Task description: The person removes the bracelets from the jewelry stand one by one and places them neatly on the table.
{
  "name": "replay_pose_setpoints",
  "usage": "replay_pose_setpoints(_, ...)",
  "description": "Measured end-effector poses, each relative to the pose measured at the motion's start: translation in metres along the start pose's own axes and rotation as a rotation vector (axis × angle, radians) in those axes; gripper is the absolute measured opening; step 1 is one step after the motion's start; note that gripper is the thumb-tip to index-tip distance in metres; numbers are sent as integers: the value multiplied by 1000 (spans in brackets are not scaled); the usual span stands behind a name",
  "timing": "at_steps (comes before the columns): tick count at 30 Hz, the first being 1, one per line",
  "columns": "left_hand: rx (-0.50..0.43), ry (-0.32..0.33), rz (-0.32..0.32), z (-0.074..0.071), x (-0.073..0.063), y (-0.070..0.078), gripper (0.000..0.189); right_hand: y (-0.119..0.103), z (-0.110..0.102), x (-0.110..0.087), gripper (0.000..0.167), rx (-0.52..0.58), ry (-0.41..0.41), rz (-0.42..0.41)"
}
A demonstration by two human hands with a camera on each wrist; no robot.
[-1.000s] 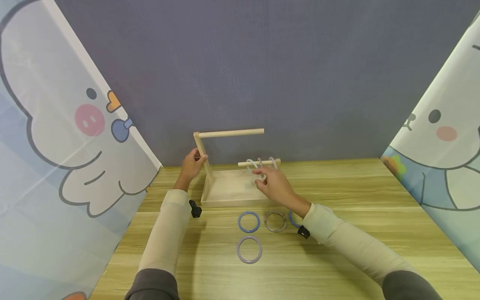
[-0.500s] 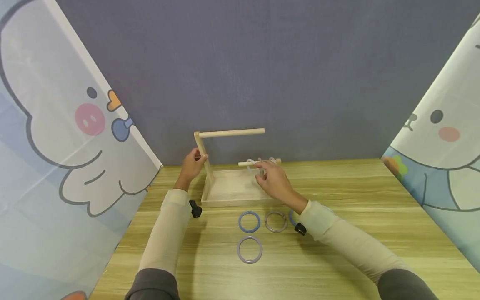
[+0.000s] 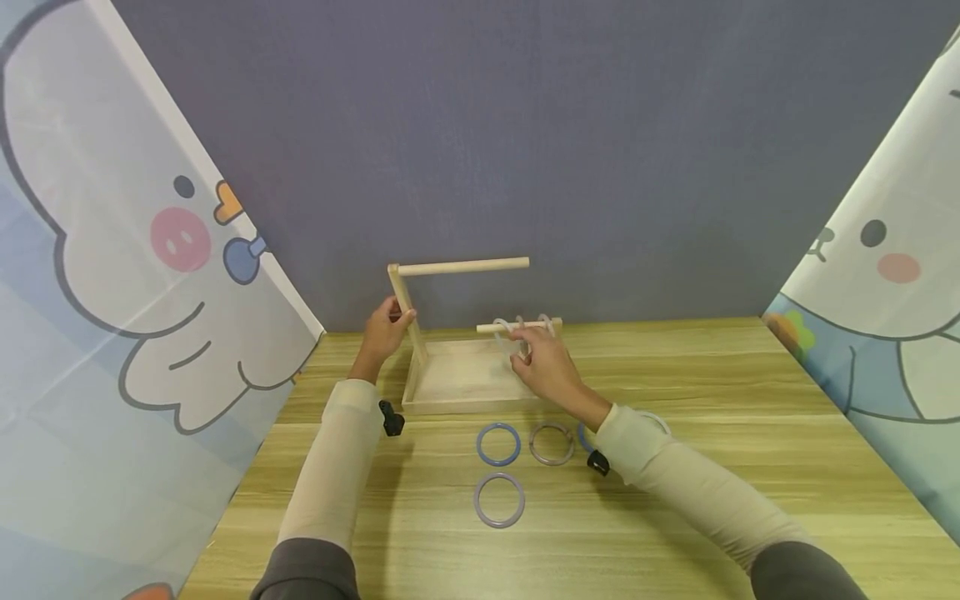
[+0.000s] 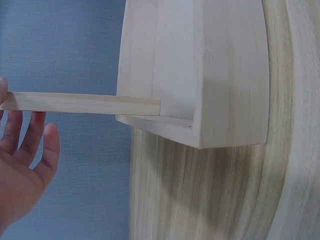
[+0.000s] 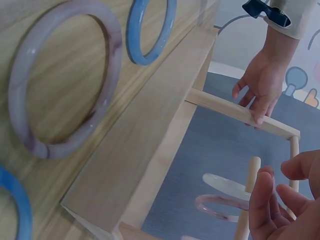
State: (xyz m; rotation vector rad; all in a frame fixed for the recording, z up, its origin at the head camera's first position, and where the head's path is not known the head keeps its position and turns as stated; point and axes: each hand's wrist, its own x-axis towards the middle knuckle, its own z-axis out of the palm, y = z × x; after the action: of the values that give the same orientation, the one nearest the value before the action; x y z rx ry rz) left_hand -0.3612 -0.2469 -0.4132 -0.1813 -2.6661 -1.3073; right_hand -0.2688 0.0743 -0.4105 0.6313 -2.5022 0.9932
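My left hand (image 3: pixel 385 332) grips the tall upright post (image 4: pixel 75 103) of a pale wooden bangle stand (image 3: pixel 457 407), thumb on one side and fingers on the other. The stand has a long upper bar (image 3: pixel 465 267) and a shorter lower peg (image 3: pixel 487 328). A white bangle (image 5: pixel 225 185) and a purplish bangle (image 5: pixel 215 209) hang on the peg, with another farther along. My right hand (image 3: pixel 551 367) is beside these bangles, fingers loosely bent and a gap between thumb and index finger. No bangle shows between them, though its fingers partly hide the peg in the right wrist view.
On the wooden table before the stand lie a blue bangle (image 3: pixel 498 463), a brownish-purple bangle (image 3: pixel 551 462) and a lilac bangle (image 3: pixel 498 524). Another blue bangle (image 3: pixel 584 437) and a whitish one (image 3: pixel 660 419) are partly covered by the right arm. A grey backdrop (image 3: pixel 480 150) rises behind.
My right hand has shifted slightly forward along the lower peg by the hanging bangles. The left hand, the stand and the bangles on the table look the same.
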Motion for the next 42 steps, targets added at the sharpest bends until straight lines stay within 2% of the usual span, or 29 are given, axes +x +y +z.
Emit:
replay_pose_setpoints(4,-8,-2,-8,1,0,0,46,2,2,-2,37,16,-17,4)
replay_pose_setpoints(9,-12,1,-12,1,0,1,45,3,2,0,37,20,15,-9)
replay_pose_setpoints(21,-9,2,-14,1,1,0,46,1,4,7,44,-16,-26,30)
replay_pose_setpoints(30,-14,0,-9,0,1,0,48,-6,9,9,47,-38,-14,19)
replay_pose_setpoints(34,-19,3,-8,1,0,0,46,-7,13,7,47,-43,-36,54)
replay_pose_setpoints(38,-22,3,-9,1,-1,0,45,-8,18,5,50,28,-106,137)
replay_pose_setpoints(42,-19,4,-13,1,-1,1,45,-12,21,5,54,148,-179,250)
